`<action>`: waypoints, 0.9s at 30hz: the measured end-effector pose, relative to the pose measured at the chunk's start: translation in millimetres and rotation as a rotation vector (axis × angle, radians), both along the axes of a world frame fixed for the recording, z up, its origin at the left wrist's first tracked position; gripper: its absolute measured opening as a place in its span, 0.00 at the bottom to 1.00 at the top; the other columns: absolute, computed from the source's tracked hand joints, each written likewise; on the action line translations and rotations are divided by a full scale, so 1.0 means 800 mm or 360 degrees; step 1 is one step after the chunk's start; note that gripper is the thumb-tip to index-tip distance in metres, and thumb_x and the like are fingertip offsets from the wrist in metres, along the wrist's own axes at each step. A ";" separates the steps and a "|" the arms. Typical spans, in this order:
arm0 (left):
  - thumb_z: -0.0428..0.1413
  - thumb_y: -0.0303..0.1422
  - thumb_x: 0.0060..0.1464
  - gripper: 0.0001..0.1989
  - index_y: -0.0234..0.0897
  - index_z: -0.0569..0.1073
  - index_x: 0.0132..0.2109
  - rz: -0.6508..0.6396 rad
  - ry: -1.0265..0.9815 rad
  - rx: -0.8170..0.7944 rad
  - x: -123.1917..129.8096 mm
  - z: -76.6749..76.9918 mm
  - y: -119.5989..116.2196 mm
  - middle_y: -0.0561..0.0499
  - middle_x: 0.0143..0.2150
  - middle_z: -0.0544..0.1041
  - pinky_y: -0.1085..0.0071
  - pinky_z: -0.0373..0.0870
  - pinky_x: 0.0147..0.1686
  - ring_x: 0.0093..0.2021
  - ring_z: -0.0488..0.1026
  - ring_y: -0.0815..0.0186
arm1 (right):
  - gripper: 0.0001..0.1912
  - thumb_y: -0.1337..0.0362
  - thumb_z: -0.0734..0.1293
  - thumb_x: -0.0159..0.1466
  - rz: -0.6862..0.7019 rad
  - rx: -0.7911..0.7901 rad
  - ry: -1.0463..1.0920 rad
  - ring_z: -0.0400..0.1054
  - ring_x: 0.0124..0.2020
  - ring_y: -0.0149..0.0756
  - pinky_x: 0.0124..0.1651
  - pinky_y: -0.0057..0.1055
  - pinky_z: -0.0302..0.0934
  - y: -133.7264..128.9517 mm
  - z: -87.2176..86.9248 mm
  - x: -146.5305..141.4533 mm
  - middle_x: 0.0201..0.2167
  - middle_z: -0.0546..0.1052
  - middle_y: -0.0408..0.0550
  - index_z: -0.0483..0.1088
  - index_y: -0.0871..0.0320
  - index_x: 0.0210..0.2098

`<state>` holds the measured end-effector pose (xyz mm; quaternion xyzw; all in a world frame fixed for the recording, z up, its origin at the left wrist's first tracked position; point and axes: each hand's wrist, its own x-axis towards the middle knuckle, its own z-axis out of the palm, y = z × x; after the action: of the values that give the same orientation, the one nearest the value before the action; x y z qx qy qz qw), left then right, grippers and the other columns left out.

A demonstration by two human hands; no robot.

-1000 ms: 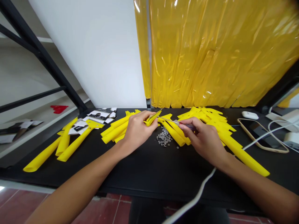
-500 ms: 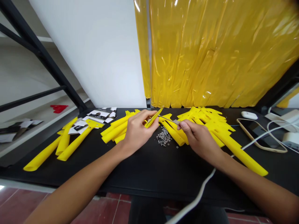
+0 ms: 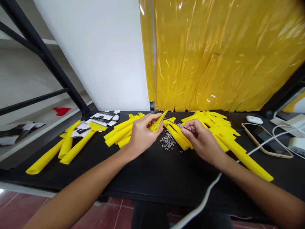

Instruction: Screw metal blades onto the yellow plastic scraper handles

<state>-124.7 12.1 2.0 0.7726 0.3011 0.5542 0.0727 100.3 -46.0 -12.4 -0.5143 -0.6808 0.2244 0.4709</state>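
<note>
My left hand [image 3: 146, 130] is closed around a yellow plastic scraper handle [image 3: 159, 121], tilted up with its wide flat end showing past the fingers. My right hand [image 3: 199, 135] grips a screwdriver [image 3: 175, 122] by its dark handle. The thin metal shaft points left, its tip at or close to the yellow piece; contact is too small to make out. Below and between both hands lies a small heap of screws and nuts [image 3: 168, 141] on the black table [image 3: 152, 175]. More yellow handles [image 3: 179, 136] lie just behind the heap.
Yellow handles pile up at the right [image 3: 214, 124] and lie at the left [image 3: 78, 143]. Printed cardboard pieces [image 3: 105, 117] rest at the back left. A phone [image 3: 267, 140], a white earbud case [image 3: 254, 119] and a white cable [image 3: 207, 194] are on the right.
The fingers of my right hand have shifted on the screwdriver, with more of its handle showing now. My left hand keeps its hold on the yellow handle. The view has shifted slightly.
</note>
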 end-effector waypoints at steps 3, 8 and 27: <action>0.66 0.29 0.56 0.10 0.36 0.83 0.46 -0.0049 -0.0132 -0.0232 0.004 0.001 -0.002 0.47 0.41 0.86 0.67 0.81 0.38 0.36 0.82 0.64 | 0.18 0.50 0.57 0.75 -0.0035 0.0000 -0.0092 0.67 0.34 0.37 0.39 0.35 0.59 0.000 0.001 0.002 0.32 0.72 0.45 0.67 0.54 0.36; 0.66 0.28 0.54 0.06 0.37 0.83 0.41 -0.0010 -0.0204 -0.0337 0.006 0.015 -0.011 0.52 0.37 0.86 0.70 0.81 0.36 0.34 0.82 0.65 | 0.14 0.49 0.64 0.72 -0.0011 -0.0020 -0.0094 0.68 0.34 0.37 0.38 0.34 0.62 -0.003 0.003 0.000 0.34 0.74 0.45 0.66 0.54 0.42; 0.65 0.25 0.57 0.09 0.39 0.80 0.45 0.0030 -0.0003 0.0449 -0.002 0.011 -0.017 0.50 0.39 0.85 0.69 0.80 0.35 0.33 0.81 0.67 | 0.16 0.49 0.58 0.75 0.0230 -0.0101 -0.0098 0.66 0.35 0.38 0.41 0.35 0.60 -0.004 0.005 -0.002 0.34 0.72 0.45 0.66 0.53 0.40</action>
<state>-125.9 -1.4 10.5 0.7717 0.2276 0.5924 -0.0416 98.8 -49.6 -8.5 -0.4852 -0.7228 0.2633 0.4157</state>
